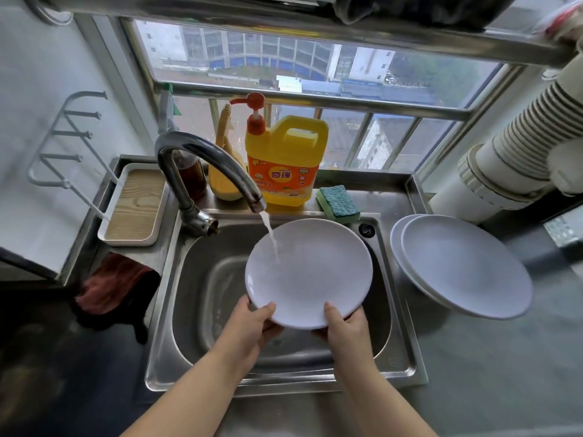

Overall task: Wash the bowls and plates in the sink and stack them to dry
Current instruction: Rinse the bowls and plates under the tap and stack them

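A white plate [310, 272] is held tilted over the steel sink [202, 298]. My left hand [252, 326] grips its near left rim, thumb on top. My right hand [345, 326] grips the near right rim the same way. Water runs from the curved tap [202, 159] onto the plate's upper left part. Two white plates [463, 266] lie stacked on the counter to the right of the sink, overhanging the sink edge a little.
A yellow detergent jug [285, 159] with a red pump and a green-blue sponge [338, 203] stand behind the sink. A wooden-bottomed tray [134, 203] sits at the left, with a red cloth [110, 285] below it. White pipes [504, 171] rise at the right.
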{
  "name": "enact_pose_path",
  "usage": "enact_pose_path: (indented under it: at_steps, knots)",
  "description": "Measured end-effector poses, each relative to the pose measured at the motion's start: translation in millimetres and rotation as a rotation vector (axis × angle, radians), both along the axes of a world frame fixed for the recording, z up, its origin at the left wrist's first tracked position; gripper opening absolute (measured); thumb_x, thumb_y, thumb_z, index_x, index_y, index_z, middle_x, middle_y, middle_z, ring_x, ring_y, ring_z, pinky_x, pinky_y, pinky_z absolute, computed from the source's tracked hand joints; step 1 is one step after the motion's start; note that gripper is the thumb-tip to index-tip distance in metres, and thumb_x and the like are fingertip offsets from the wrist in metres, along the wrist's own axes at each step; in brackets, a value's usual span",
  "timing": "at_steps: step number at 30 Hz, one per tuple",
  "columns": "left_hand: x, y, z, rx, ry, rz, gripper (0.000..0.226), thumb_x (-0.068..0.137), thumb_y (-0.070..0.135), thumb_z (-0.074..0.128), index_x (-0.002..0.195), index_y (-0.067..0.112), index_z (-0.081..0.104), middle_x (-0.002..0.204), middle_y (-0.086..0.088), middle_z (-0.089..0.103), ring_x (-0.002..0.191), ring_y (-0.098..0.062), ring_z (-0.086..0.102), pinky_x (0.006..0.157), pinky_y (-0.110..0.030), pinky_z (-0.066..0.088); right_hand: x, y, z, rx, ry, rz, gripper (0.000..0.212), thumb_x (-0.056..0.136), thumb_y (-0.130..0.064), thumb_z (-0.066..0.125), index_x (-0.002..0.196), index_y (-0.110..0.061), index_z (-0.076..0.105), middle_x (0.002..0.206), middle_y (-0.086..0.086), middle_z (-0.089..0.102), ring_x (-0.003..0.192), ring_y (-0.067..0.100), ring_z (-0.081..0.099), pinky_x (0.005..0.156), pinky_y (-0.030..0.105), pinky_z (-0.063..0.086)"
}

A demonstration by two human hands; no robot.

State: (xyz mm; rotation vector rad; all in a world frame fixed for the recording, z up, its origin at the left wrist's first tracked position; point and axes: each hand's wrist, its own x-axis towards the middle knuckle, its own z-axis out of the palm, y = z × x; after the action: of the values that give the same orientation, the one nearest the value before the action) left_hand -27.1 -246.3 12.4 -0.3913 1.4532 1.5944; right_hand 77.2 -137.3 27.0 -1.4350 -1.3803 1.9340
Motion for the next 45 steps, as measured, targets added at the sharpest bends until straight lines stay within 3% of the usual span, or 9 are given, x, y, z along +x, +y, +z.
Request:
enact_pose_path:
  at_steps: [7,13,17,20,26,30,36,40,45]
  knots:
    - [-35.2,-16.1,4.0,-0.108,0.080,0.043,0.032,0.094,-0.008,0.045,0.121,0.008,0.048,0.112,-0.012,0.059,0.094,-0.025,0.059,0.066,-0.033,0.052,-0.5,13.2,-2.2,-0.207,-0.139,0.237,0.024,0.095,-0.027,0.057,0.115,-0.014,0.050,0.102,0.009,0.066,0.073,0.022,0.071,0.063,0.031,0.057]
    - [-65.1,-36.3,6.5,-0.157,0.143,-0.015,0.028,0.095,-0.002,0.042,0.113,0.012,0.057,0.100,-0.011,0.065,0.086,-0.026,0.061,0.059,-0.031,0.048,-7.0,46.3,-6.9,-0.224,-0.174,0.238,0.026,0.095,-0.033,0.055,0.112,-0.013,0.058,0.094,0.010,0.067,0.077,0.021,0.064,0.065,0.030,0.053]
    - [-71.7,-40.2,11.3,-0.135,0.145,-0.020,0.021,0.098,0.007,0.042,0.104,0.015,0.061,0.094,-0.009,0.067,0.082,-0.024,0.062,0.060,-0.031,0.047,-13.0,46.0,-8.9,-0.282,-0.164,0.380,0.019,0.098,-0.025,0.052,0.109,-0.012,0.061,0.096,0.009,0.067,0.079,0.019,0.064,0.066,0.029,0.053]
    - [-71.2,-44.0,10.5,-0.078,0.111,0.004,0.022,0.101,0.022,0.042,0.111,0.015,0.061,0.101,-0.010,0.069,0.090,-0.026,0.064,0.067,-0.034,0.050,-15.6,40.3,-13.8,-0.283,-0.141,0.369,0.018,0.098,-0.011,0.050,0.111,-0.004,0.061,0.100,0.013,0.067,0.083,0.022,0.064,0.057,0.024,0.052]
    - [-52.0,-54.5,-1.6,-0.007,0.043,0.106,0.034,0.098,0.034,0.047,0.126,0.015,0.054,0.115,-0.014,0.066,0.099,-0.030,0.065,0.070,-0.036,0.054,-10.8,18.2,-25.5,-0.354,-0.084,0.308,0.023,0.091,0.002,0.054,0.113,-0.001,0.056,0.107,0.017,0.066,0.090,0.026,0.066,0.061,0.026,0.055]
    - [-28.6,-53.8,-8.3,-0.004,-0.029,0.074,0.029,0.096,0.027,0.054,0.119,0.010,0.057,0.105,-0.015,0.069,0.095,-0.032,0.066,0.086,-0.044,0.053,-11.0,3.6,-27.4,-0.481,0.048,0.195,0.032,0.086,0.011,0.055,0.115,-0.003,0.054,0.112,0.017,0.066,0.096,0.029,0.067,0.064,0.029,0.058]
    - [-12.7,-36.7,-10.2,0.035,-0.012,0.051,0.029,0.097,0.006,0.049,0.126,0.011,0.051,0.115,-0.014,0.066,0.103,-0.031,0.064,0.080,-0.038,0.055,-9.9,-16.0,-25.8,-0.460,0.121,0.101,0.034,0.084,0.015,0.056,0.111,-0.005,0.054,0.108,0.017,0.068,0.096,0.031,0.067,0.067,0.033,0.060]
    - [-20.8,-31.1,-11.0,0.002,0.000,0.054,0.032,0.096,-0.005,0.045,0.125,0.008,0.050,0.112,-0.015,0.065,0.099,-0.029,0.064,0.070,-0.034,0.053,-5.2,-16.6,-23.4,-0.425,0.085,0.136,0.035,0.085,0.004,0.064,0.116,-0.007,0.053,0.111,0.017,0.068,0.097,0.031,0.069,0.069,0.033,0.059]
    - [-41.1,-39.2,-13.4,-0.067,0.035,-0.029,0.035,0.096,-0.005,0.044,0.129,0.007,0.048,0.114,-0.014,0.063,0.102,-0.030,0.062,0.077,-0.039,0.054,7.1,1.2,-18.7,-0.330,-0.061,0.257,0.024,0.092,-0.024,0.061,0.113,-0.013,0.054,0.106,0.013,0.070,0.086,0.026,0.072,0.070,0.033,0.058]
